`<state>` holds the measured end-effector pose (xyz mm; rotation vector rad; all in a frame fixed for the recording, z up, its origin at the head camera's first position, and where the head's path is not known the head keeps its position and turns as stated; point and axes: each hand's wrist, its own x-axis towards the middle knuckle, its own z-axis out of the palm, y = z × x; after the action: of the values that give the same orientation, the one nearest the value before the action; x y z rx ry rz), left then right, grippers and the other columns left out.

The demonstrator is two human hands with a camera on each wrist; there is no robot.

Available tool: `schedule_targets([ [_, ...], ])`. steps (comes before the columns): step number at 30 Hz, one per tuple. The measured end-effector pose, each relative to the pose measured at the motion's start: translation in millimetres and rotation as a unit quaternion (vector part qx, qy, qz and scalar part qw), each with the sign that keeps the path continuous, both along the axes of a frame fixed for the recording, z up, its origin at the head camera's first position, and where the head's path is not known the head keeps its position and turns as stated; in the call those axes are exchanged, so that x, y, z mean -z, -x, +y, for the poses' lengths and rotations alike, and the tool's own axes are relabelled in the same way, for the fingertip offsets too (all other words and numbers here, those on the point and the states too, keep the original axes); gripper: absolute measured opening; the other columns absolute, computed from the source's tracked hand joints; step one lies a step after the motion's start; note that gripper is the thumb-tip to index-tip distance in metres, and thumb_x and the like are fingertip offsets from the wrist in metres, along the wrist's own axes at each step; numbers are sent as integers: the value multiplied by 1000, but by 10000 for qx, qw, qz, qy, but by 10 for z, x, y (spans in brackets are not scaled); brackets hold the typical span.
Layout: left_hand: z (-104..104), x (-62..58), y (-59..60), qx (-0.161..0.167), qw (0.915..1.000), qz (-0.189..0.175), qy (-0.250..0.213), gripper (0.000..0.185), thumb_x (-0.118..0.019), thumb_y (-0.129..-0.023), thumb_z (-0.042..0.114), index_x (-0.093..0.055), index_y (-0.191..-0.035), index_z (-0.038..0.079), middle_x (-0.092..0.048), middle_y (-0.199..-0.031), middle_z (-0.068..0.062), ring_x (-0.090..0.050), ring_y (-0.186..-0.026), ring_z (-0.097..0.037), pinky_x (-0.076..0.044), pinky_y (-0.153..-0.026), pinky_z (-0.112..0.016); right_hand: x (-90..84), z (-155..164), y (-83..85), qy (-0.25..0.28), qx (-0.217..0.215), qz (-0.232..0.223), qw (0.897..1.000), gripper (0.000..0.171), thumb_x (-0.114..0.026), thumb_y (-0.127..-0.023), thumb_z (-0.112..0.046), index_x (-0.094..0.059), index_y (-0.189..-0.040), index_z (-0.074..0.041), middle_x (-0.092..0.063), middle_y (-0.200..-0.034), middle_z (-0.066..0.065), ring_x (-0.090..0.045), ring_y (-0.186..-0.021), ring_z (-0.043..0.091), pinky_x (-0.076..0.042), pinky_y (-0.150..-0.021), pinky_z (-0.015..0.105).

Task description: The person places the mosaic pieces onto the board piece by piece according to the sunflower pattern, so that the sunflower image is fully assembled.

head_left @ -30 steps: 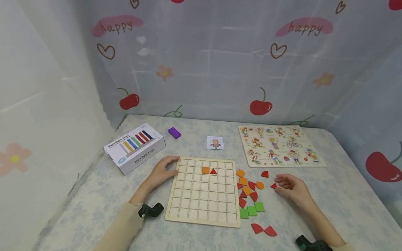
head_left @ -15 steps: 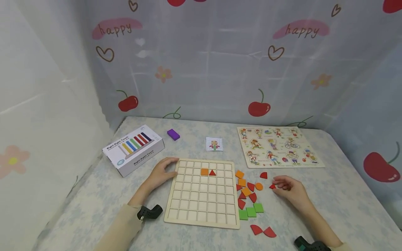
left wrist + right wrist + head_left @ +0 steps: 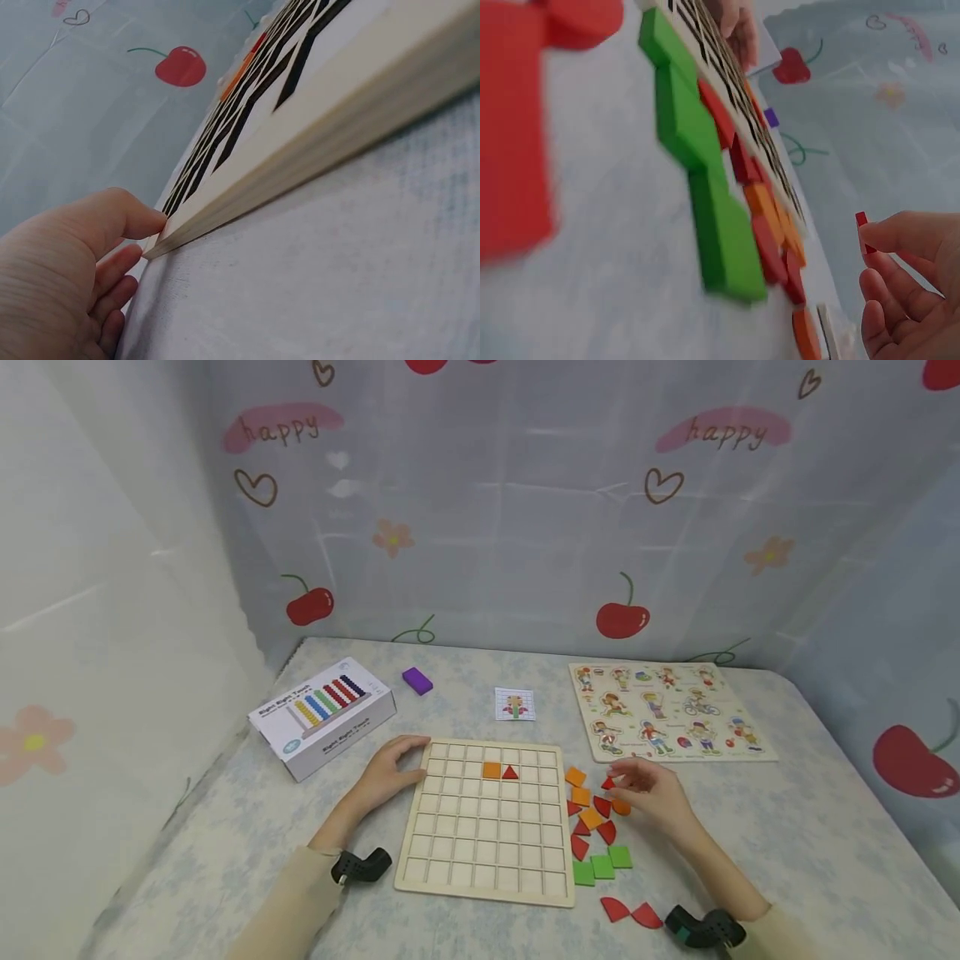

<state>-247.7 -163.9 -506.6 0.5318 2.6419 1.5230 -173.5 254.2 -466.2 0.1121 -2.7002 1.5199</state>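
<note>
A pale wooden grid board lies in front of me, with an orange square and a red triangle set in its second row. My left hand rests against the board's far left corner, fingers touching its edge. My right hand hovers above the loose pieces beside the board and pinches a small red piece between thumb and fingertips. Loose orange, red and green pieces lie along the board's right side.
A white abacus box sits at the left, a purple block behind it, a small pattern card behind the board, and a picture puzzle board at the back right. Two red pieces lie near the front. Patterned curtains surround the table.
My right hand has lifted the small red piece from the table and carried it left, over the loose pieces toward the board. The left hand has stayed put.
</note>
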Motion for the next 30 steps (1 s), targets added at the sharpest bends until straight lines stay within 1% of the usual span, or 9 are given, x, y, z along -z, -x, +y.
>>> schedule_targets([
  [5, 2, -2, 15, 40, 10000, 4, 0, 53, -72, -83, 17, -55, -133, 14, -53, -138, -8, -42, -135, -30, -30, -115, -50, -87, -388, 216, 363, -503, 220, 9978, 37, -73, -82, -9, -62, -115, 4, -68, -105, 22, -57, -76, 4, -51, -68, 17],
  [10, 15, -26, 23, 34, 9999, -75, 98, 53, -72, -84, 19, -55, -133, 17, -53, -139, -5, -41, -137, -27, -29, -117, -48, -116, -727, 431, 401, -868, 382, 9947, 35, -72, -81, -7, -63, -113, 4, -69, -103, 21, -58, -77, 6, -51, -70, 18],
  [14, 23, -33, 26, 22, 9999, -90, 131, 53, -71, -84, 18, -54, -134, 16, -52, -139, -6, -40, -137, -28, -29, -117, -48, -127, -973, 552, 508, -1176, 462, 9907, 35, -72, -80, -4, -63, -112, 6, -68, -103, 22, -59, -78, 9, -51, -70, 20],
  [19, 28, -49, 26, 4, 9999, -104, 132, 53, -72, -83, 16, -55, -133, 15, -52, -139, -6, -40, -137, -28, -29, -117, -47, -127, -1230, 646, 606, -1462, 317, 9869, 33, -72, -81, -3, -63, -111, 6, -68, -103, 22, -60, -79, 11, -51, -69, 21],
  [24, 21, -47, 19, -41, 9998, -164, 114, 53, -71, -83, 14, -55, -133, 14, -53, -139, -6, -41, -137, -27, -29, -117, -46, -87, -1432, 702, 616, -1584, 226, 9852, 32, -71, -80, -1, -64, -110, 5, -68, -103, 22, -60, -77, 13, -51, -65, 21],
  [30, 8, -37, 7, -106, 9997, -169, 129, 52, -71, -82, 14, -56, -132, 14, -53, -138, -6, -41, -136, -27, -28, -117, -47, 29, -1606, 696, 312, -1590, 352, 9862, 27, -70, -79, 0, -66, -106, 2, -69, -98, 18, -61, -78, 14, -50, -67, 20],
])
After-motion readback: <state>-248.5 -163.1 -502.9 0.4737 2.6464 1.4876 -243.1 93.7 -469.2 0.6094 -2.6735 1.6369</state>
